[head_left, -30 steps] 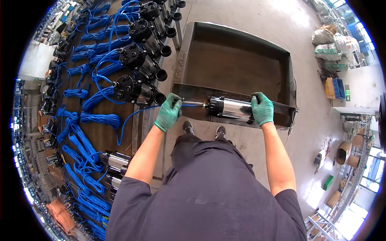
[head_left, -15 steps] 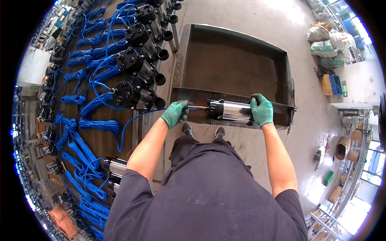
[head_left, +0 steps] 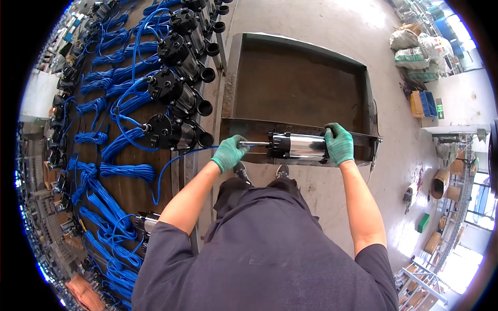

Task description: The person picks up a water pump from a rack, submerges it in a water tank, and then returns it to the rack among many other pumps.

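A submersible pump (head_left: 307,145) with a shiny steel body and a black end lies on its side over the near part of a metal trough (head_left: 239,83). My right hand (head_left: 340,144), in a green glove, is closed round the pump's right end. From the pump's black left end a thin bright metal rod (head_left: 255,143) reaches toward my left hand (head_left: 229,153). That hand, gloved alike, is closed on the rod's left end, its fingertips partly hidden. A blue cable (head_left: 179,154) runs from beside my left hand to the table on the left.
On the left table (head_left: 163,179), similar pumps (head_left: 174,132) with black outlets stand in a row beside several bundles of blue cable (head_left: 127,171). Filled sacks (head_left: 415,57) and a blue crate (head_left: 428,103) sit at the far right. A green box (head_left: 423,223) lies on the floor.
My left hand has shifted slightly right and turned, its back now more in view. The right hand stays on the pump. The table's pumps appear a little lower in the picture.
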